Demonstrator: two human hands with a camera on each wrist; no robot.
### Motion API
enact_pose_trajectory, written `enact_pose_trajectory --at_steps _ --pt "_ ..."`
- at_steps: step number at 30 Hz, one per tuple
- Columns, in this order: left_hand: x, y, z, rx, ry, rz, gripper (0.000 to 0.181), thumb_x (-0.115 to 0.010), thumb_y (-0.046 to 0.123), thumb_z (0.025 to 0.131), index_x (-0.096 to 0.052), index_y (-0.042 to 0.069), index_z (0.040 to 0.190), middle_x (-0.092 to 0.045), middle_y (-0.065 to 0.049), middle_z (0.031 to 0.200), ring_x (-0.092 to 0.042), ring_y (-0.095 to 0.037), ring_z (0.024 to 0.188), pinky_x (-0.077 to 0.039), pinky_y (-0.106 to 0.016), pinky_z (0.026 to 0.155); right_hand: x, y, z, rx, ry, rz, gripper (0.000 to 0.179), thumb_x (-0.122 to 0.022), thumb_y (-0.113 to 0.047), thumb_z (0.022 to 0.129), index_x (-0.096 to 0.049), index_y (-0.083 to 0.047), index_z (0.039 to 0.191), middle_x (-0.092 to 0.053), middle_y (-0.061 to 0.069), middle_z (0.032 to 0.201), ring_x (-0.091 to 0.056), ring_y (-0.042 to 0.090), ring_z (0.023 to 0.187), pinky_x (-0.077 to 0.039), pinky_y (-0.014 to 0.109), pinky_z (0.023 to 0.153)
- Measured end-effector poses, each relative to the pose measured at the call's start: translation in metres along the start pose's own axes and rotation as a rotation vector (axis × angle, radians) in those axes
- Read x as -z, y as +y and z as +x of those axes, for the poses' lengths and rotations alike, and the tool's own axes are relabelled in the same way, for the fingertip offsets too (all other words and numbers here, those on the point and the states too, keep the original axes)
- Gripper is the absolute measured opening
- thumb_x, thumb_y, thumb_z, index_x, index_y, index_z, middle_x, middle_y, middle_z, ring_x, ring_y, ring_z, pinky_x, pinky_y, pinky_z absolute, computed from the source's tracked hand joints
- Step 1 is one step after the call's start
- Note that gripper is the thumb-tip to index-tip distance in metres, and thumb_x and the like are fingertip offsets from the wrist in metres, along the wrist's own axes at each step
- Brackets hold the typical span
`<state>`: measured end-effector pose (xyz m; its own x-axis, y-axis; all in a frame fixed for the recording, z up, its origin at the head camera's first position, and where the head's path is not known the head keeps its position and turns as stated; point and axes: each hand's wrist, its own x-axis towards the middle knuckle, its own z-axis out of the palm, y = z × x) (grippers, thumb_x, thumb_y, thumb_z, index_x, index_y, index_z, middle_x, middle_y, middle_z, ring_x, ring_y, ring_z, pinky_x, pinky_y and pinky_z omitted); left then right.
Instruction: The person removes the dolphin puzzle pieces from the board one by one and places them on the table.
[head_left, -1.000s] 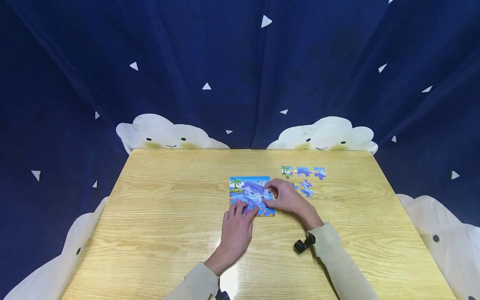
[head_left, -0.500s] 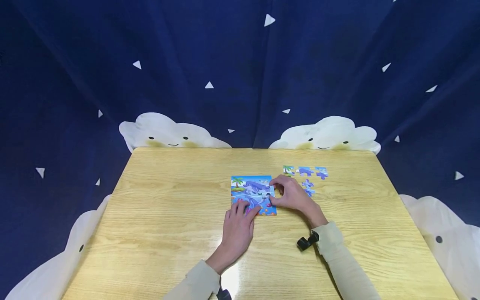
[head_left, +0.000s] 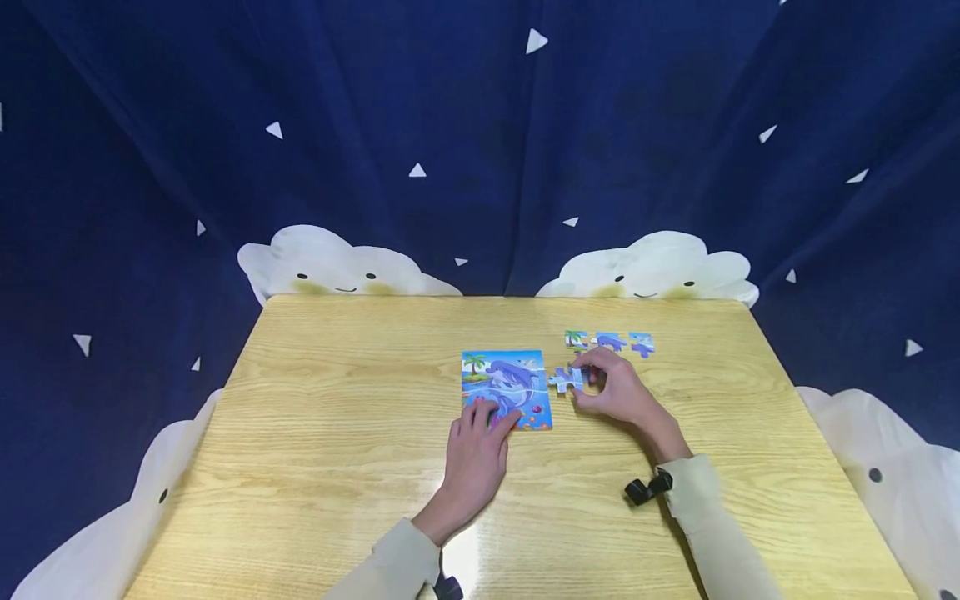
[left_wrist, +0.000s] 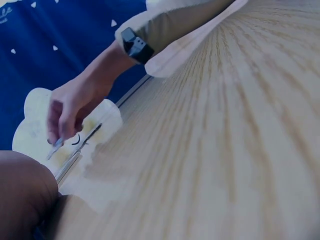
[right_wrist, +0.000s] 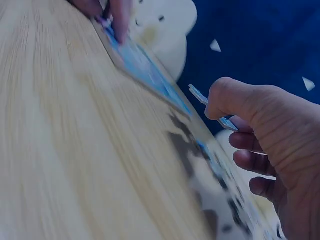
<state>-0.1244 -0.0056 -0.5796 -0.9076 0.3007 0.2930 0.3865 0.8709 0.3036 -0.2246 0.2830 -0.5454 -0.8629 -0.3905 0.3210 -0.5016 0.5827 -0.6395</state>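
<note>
A square dolphin picture board [head_left: 528, 367] with a palm tree lies on the table in the head view. My left hand [head_left: 474, 458] rests its fingertips on the board's lower edge, fingers spread. Just right of the board, my right hand [head_left: 617, 392] pinches a blue and purple jigsaw piece [head_left: 567, 380] between thumb and fingers. In the right wrist view that jigsaw piece [right_wrist: 198, 94] is held up off the table, its shadow below. The left wrist view shows the right hand [left_wrist: 80, 102] beyond the near part of my left hand [left_wrist: 22, 190].
Behind the right hand lie several other jigsaw pieces, among them a palm tree piece [head_left: 576, 338], a dolphin piece [head_left: 608, 341] and a corner piece [head_left: 642, 343]. The wooden table [head_left: 360, 400] ends at a dark blue curtain [head_left: 480, 125] with white clouds.
My right hand has moved right from over the board, carrying the jigsaw piece off it to the table area beside it. The left hand has stayed on the board.
</note>
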Motion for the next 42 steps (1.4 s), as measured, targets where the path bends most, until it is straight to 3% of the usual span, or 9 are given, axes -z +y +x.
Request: enact_pose_trajectory --at_steps 9,14,19,27,42 --pt "0.001 0.0 0.001 -0.01 0.018 0.011 0.041 -0.06 0.019 0.102 -0.064 0.036 0.14 -0.053 -0.005 0.137 -0.047 -0.029 0.129 -0.045 -0.044 0.094 0.037 0.029 -0.035 -0.116 0.079 -0.014 0.04 -0.086 -0.001 0.076 -0.073 -0.004 0.113 -0.06 0.009 0.087 -0.054 0.019 0.071 -0.044 0.02 0.06" --pt "0.001 -0.001 0.001 -0.014 0.017 0.015 0.042 -0.059 0.019 0.103 -0.064 0.035 0.141 -0.053 -0.005 0.137 -0.047 -0.029 0.129 -0.045 -0.044 0.093 0.055 0.045 -0.047 -0.192 0.124 -0.041 0.041 -0.086 0.001 0.075 -0.073 -0.002 0.114 -0.061 0.01 0.088 -0.055 0.021 0.072 -0.044 0.017 0.061" --pt "0.001 0.0 0.001 -0.015 0.022 0.008 0.041 -0.059 0.019 0.103 -0.064 0.035 0.141 -0.054 -0.005 0.137 -0.048 -0.029 0.128 -0.045 -0.043 0.093 0.067 0.058 -0.054 -0.214 0.166 -0.065 0.042 -0.085 0.003 0.075 -0.073 0.0 0.115 -0.062 0.012 0.089 -0.055 0.024 0.074 -0.044 0.014 0.064" --pt "-0.001 0.0 0.001 -0.016 0.03 -0.006 0.042 -0.059 0.018 0.102 -0.065 0.035 0.14 -0.054 -0.005 0.136 -0.048 -0.03 0.128 -0.045 -0.044 0.092 0.072 0.074 -0.06 -0.267 0.166 -0.083 0.04 -0.084 0.001 0.076 -0.073 -0.001 0.115 -0.061 0.01 0.091 -0.052 0.018 0.074 -0.042 0.016 0.064" --pt "0.0 0.0 0.0 -0.01 0.008 0.02 0.042 -0.058 0.02 0.104 -0.063 0.036 0.142 -0.053 -0.004 0.137 -0.048 -0.029 0.129 -0.045 -0.043 0.093 0.075 0.081 -0.061 -0.31 0.145 -0.115 0.037 -0.082 -0.001 0.078 -0.073 0.001 0.114 -0.056 0.013 0.093 -0.048 0.017 0.077 -0.037 0.02 0.065"
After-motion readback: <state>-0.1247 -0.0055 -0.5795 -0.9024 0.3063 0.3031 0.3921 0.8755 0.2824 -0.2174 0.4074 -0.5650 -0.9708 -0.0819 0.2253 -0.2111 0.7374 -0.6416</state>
